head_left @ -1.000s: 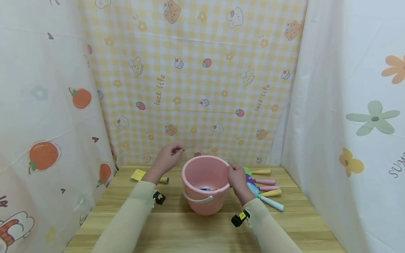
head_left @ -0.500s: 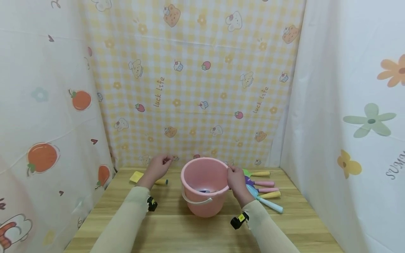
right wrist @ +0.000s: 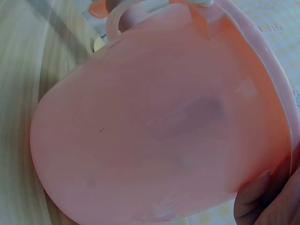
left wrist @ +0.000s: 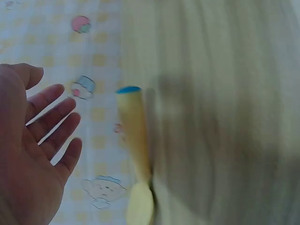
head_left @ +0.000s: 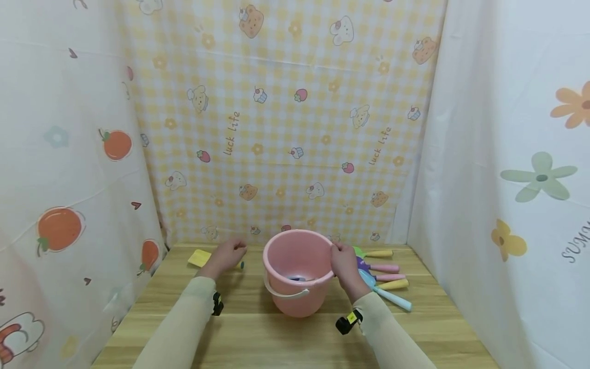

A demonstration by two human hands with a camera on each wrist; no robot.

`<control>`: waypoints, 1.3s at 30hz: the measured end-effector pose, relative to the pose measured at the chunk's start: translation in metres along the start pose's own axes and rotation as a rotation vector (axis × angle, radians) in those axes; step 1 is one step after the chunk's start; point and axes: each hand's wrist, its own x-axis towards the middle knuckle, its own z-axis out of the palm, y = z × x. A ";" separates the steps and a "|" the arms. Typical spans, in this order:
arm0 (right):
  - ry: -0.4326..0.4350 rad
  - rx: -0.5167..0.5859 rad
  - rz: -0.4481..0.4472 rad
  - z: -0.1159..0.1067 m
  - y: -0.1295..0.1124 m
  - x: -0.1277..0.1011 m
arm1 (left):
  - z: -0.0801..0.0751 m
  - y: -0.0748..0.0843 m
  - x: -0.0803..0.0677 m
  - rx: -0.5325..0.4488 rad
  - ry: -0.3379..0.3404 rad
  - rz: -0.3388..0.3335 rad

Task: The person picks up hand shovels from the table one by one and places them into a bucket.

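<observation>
A pink bucket stands upright on the wooden table, its white handle hanging down in front. My right hand holds the bucket's rim on the right side; in the right wrist view its curled fingers lie under the rim. Part of a bluish thing shows inside at the bottom. To the left, a toy shovel with a yellow blade and handle lies on the table. Over its handle hovers my left hand, holding nothing, its fingers loosely bent and spread apart in the left wrist view.
Right of the bucket lie several toy shovels: one has a green blade and yellow handle, one a purple blade, one a light blue handle. Patterned curtains hang behind the table and along both sides.
My left hand has moved left and down, from beside the bucket to above the yellow shovel's handle. My right hand stays at the bucket's rim, and the bucket keeps its place.
</observation>
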 end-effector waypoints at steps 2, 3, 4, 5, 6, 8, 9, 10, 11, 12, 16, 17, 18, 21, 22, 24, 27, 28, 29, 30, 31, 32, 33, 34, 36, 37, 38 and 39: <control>-0.002 0.000 0.002 0.000 0.000 0.000 | 0.003 -0.006 -0.001 0.025 -0.016 0.002; -0.002 0.000 0.000 0.000 0.000 -0.001 | 0.004 -0.008 -0.001 0.039 -0.023 0.006; -0.001 0.001 -0.001 0.000 0.000 -0.001 | 0.005 -0.011 0.000 0.059 -0.029 0.014; 0.000 0.001 -0.002 0.000 0.000 -0.001 | 0.007 -0.013 0.000 0.079 -0.032 0.023; 0.001 0.001 -0.003 0.000 0.000 -0.001 | 0.008 -0.015 0.000 0.092 -0.036 0.025; 0.003 0.001 -0.004 0.000 0.000 -0.001 | 0.010 -0.019 0.000 0.118 -0.041 0.034; 0.005 0.003 -0.004 0.000 0.000 -0.001 | 0.011 -0.021 0.000 0.127 -0.046 0.029; 0.005 0.006 -0.004 0.000 -0.001 -0.001 | 0.012 -0.022 -0.001 0.140 -0.052 0.024; 0.005 0.005 -0.008 0.000 -0.001 -0.001 | 0.013 -0.023 -0.001 0.150 -0.059 0.021; 0.006 0.006 -0.008 0.000 -0.001 -0.001 | 0.014 -0.024 -0.002 0.167 -0.069 0.018; 0.011 0.005 -0.006 0.000 -0.002 -0.001 | 0.016 -0.028 -0.006 0.223 -0.089 0.011; 0.011 0.003 -0.004 0.000 -0.002 -0.001 | 0.017 -0.029 -0.008 0.235 -0.088 0.012; 0.012 0.003 -0.002 0.000 -0.001 -0.001 | 0.017 -0.030 -0.009 0.247 -0.088 0.006; 0.008 0.005 -0.004 0.000 -0.001 -0.002 | 0.019 -0.034 -0.012 0.256 -0.082 -0.006; 0.006 0.005 -0.004 0.000 -0.001 -0.002 | 0.020 -0.036 -0.013 0.261 -0.081 -0.007; 0.004 0.008 -0.008 0.000 -0.001 -0.002 | 0.021 -0.037 -0.014 0.279 -0.073 0.002; 0.005 0.004 -0.007 0.000 -0.001 -0.002 | 0.023 -0.040 -0.014 0.302 -0.064 0.012; 0.005 0.003 -0.009 0.000 -0.002 -0.003 | 0.024 -0.042 -0.013 0.315 -0.063 0.016; 0.004 -0.001 -0.009 -0.001 -0.002 -0.003 | 0.024 -0.043 -0.013 0.325 -0.060 0.019; 0.004 -0.005 -0.008 -0.001 -0.002 -0.003 | 0.025 -0.044 -0.013 0.330 -0.059 0.018; 0.005 -0.008 -0.006 -0.001 -0.002 -0.003 | 0.026 -0.044 -0.012 0.332 -0.057 0.015; 0.005 -0.010 -0.005 -0.001 -0.002 -0.003 | 0.027 -0.045 -0.012 0.341 -0.053 0.017; 0.004 -0.011 -0.003 -0.001 -0.002 -0.003 | 0.027 -0.046 -0.011 0.348 -0.049 0.019; 0.004 -0.011 0.000 -0.001 -0.002 -0.003 | 0.028 -0.046 -0.011 0.353 -0.047 0.017; 0.005 -0.010 0.000 -0.001 -0.002 -0.002 | 0.029 -0.047 -0.010 0.362 -0.041 0.021; 0.005 -0.009 -0.001 -0.001 -0.001 -0.002 | 0.029 -0.047 -0.009 0.367 -0.040 0.022; 0.006 -0.008 -0.002 -0.001 -0.001 -0.002 | 0.030 -0.048 -0.009 0.373 -0.038 0.026; 0.007 -0.009 -0.004 0.000 -0.001 -0.002 | 0.030 -0.048 -0.008 0.374 -0.037 0.028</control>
